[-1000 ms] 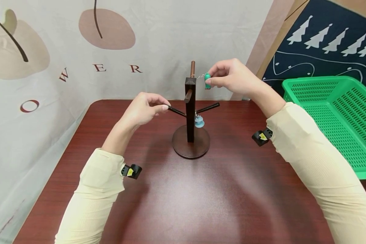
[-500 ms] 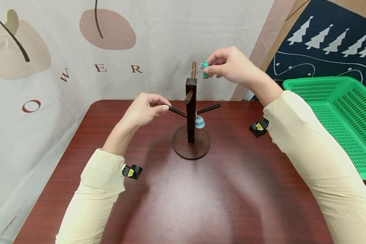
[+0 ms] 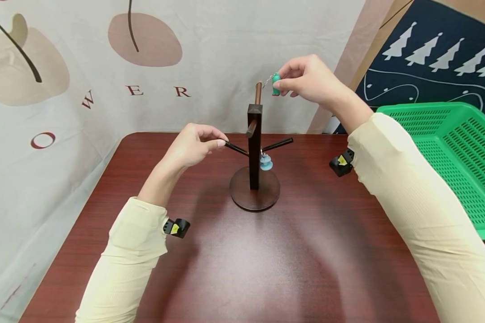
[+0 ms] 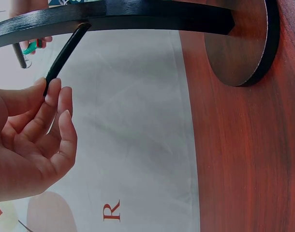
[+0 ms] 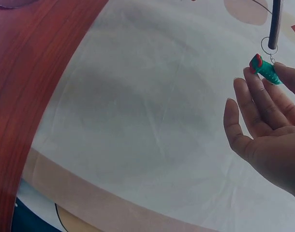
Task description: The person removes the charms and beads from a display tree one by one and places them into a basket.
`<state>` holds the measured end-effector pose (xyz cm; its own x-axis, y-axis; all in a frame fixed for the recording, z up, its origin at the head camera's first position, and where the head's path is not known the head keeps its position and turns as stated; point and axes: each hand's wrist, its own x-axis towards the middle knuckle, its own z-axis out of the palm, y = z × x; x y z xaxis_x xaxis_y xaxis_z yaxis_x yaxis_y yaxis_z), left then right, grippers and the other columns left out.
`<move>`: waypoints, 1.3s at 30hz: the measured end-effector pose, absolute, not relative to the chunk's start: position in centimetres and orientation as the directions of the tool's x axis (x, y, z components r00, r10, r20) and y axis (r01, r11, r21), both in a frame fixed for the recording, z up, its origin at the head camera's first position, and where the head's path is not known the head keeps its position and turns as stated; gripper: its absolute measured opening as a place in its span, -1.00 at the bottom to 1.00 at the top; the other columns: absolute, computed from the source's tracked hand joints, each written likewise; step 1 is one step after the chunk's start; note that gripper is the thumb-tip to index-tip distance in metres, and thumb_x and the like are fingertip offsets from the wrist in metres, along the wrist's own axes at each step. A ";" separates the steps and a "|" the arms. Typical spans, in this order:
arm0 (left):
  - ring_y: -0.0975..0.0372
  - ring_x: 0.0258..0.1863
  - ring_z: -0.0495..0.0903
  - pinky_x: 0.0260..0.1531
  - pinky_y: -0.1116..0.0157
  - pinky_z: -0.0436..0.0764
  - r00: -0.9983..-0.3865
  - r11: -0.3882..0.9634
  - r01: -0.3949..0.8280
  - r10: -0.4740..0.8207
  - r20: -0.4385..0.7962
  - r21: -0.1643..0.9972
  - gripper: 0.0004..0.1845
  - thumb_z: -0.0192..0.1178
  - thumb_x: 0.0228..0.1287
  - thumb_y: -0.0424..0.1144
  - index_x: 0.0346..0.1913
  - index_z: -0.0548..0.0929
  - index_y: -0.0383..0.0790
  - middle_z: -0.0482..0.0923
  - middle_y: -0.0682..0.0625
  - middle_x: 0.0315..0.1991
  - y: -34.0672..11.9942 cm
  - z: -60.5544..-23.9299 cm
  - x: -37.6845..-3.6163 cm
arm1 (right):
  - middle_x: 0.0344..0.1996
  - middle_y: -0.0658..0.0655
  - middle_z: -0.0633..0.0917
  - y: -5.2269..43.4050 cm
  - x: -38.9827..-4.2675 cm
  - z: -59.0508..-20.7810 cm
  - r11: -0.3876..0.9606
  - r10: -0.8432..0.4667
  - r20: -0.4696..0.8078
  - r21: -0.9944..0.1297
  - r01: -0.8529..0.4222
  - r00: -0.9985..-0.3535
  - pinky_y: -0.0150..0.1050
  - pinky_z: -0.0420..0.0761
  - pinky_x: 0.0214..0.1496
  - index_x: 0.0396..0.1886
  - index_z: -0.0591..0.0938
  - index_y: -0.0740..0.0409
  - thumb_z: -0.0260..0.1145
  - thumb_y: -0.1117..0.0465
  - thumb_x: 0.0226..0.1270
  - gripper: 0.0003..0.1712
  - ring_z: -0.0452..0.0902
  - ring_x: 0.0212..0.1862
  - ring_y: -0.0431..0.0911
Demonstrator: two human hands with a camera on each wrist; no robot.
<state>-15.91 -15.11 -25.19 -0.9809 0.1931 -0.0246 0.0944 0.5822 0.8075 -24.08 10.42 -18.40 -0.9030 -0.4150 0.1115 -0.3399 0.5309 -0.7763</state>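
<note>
A dark wooden stand with a round base and several pegs stands on the table. My left hand pinches the tip of its lower left peg between thumb and fingers. My right hand pinches a small green keychain with red at one end, beside the stand's top. A thin chain leads from it to a metal ring right at the tip of the upper back peg. A light-blue keychain hangs from the lower right peg.
At the right stands a green plastic basket. A pale printed cloth covers the wall behind the reddish-brown table, with a dark tree-patterned cloth at the upper right.
My right hand has risen with the green keychain, and its ring has moved from low on the upper back peg to the peg's tip. My left hand stays on its peg.
</note>
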 end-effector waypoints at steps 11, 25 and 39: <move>0.23 -0.38 0.51 -0.34 0.36 0.49 -0.981 0.574 0.090 0.193 -0.027 0.814 -0.86 0.16 0.23 -0.38 -0.21 0.64 -0.36 0.58 -0.10 -0.36 -15.1 -25.1 -16.0 | -0.43 0.02 0.67 11.2 -23.7 -18.2 0.545 -0.422 0.140 -0.750 -0.374 -0.896 -0.28 0.49 -0.18 -0.19 0.59 0.24 0.25 0.13 0.25 -0.74 0.51 -0.29 -0.11; 0.23 -0.39 0.51 -0.34 0.36 0.49 -0.981 0.578 0.087 0.190 -0.030 0.811 -0.86 0.16 0.23 -0.37 -0.21 0.65 -0.35 0.58 -0.07 -0.38 -15.1 -25.1 -16.0 | -0.45 0.00 0.66 13.3 -23.1 -19.2 0.569 -0.438 0.089 -0.743 -0.352 -0.895 -0.36 0.53 -0.22 -0.16 0.58 0.30 0.26 0.17 0.24 -0.71 0.55 -0.29 -0.14; 0.24 -0.36 0.54 -0.31 0.35 0.51 -0.981 0.573 0.068 0.189 -0.051 0.816 -0.85 0.16 0.23 -0.36 -0.20 0.64 -0.37 0.59 -0.15 -0.31 -15.1 -24.9 -16.0 | -0.47 -0.01 0.68 16.6 -23.0 -19.7 0.585 -0.382 0.069 -0.754 -0.299 -0.921 -0.42 0.55 -0.37 -0.21 0.60 0.26 0.32 0.13 0.19 -0.71 0.56 -0.40 -0.19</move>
<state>-15.97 -15.13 -24.94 -0.9807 0.1888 -0.0506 0.0683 0.5734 0.8164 -22.97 16.59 -19.73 -0.9215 -0.3823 0.0686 -0.2987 0.5847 -0.7542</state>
